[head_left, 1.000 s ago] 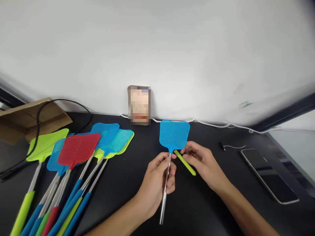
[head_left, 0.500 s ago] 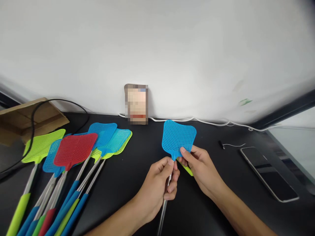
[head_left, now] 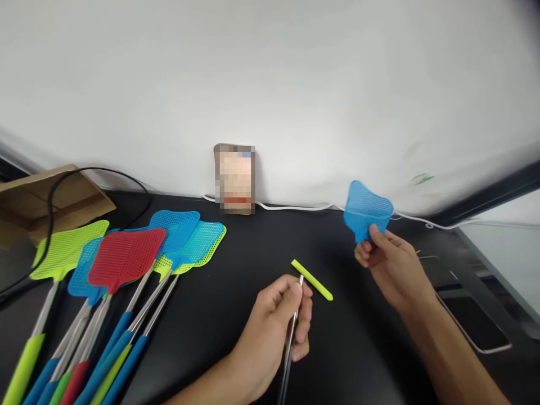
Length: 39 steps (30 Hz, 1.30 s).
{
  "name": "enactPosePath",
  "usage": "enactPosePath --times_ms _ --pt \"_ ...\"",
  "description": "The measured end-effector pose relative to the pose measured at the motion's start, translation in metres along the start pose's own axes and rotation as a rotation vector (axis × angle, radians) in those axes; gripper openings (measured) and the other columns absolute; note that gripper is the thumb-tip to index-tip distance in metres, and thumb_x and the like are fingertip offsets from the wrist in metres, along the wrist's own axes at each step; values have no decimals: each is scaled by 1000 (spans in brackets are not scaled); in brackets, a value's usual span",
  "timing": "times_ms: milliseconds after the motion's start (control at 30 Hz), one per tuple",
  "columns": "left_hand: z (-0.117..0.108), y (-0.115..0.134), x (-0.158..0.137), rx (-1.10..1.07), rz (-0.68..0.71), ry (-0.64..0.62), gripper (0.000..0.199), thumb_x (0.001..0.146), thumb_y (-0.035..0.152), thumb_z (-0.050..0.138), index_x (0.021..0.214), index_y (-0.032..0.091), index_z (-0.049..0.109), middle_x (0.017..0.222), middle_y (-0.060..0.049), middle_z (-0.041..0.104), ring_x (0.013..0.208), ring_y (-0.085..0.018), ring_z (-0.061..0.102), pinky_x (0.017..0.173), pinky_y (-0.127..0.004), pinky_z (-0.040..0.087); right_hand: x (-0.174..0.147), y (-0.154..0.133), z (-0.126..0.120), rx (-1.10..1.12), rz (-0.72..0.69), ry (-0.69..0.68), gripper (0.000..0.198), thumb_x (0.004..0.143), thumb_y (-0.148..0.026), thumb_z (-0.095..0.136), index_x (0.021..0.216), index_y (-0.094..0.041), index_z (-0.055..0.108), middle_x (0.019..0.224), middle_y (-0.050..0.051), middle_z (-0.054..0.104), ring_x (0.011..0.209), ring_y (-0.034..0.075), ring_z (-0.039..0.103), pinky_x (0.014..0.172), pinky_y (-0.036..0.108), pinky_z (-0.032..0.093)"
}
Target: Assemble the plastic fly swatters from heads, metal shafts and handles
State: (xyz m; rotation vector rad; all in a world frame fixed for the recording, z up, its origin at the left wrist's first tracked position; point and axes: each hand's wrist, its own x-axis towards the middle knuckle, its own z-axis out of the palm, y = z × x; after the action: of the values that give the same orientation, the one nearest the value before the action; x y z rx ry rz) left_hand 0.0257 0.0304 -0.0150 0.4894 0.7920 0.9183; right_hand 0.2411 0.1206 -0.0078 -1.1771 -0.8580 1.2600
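Observation:
My left hand (head_left: 282, 326) is closed around a thin metal rod (head_left: 288, 360), whose bare top end sticks up between thumb and fingers. Off to the right, my right hand (head_left: 392, 264) pinches a blue fly swatter head (head_left: 367, 208) by its lower corner, raised above the table and apart from the rod. A yellow-green handle grip (head_left: 312, 280) lies on the table just beyond my left fingers. The lower end of the rod runs out of the picture.
Several fly swatters in blue, red and yellow-green (head_left: 126, 259) lie in a pile at left. Behind them are a cardboard box (head_left: 76, 197) and a black cable (head_left: 53, 202). A blurred-out card (head_left: 235, 180) leans on the wall. A phone (head_left: 472, 318) lies at right, partly behind my right arm.
The blue swatter head has come off the rod and moved right and up in my right hand. My left hand stays near its place with the rod. The yellow-green grip is now uncovered.

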Motion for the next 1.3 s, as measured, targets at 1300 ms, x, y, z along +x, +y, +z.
enactPosePath --times_ms 1300 --pt "-32 24 15 1776 610 272 32 96 31 51 69 21 40 68 1 51 69 -18 45 72 -37 33 -46 24 30 -1257 -526 -242 33 95 -41 58 70 -22 49 61 -5 50 54 11 42 56 28 28"
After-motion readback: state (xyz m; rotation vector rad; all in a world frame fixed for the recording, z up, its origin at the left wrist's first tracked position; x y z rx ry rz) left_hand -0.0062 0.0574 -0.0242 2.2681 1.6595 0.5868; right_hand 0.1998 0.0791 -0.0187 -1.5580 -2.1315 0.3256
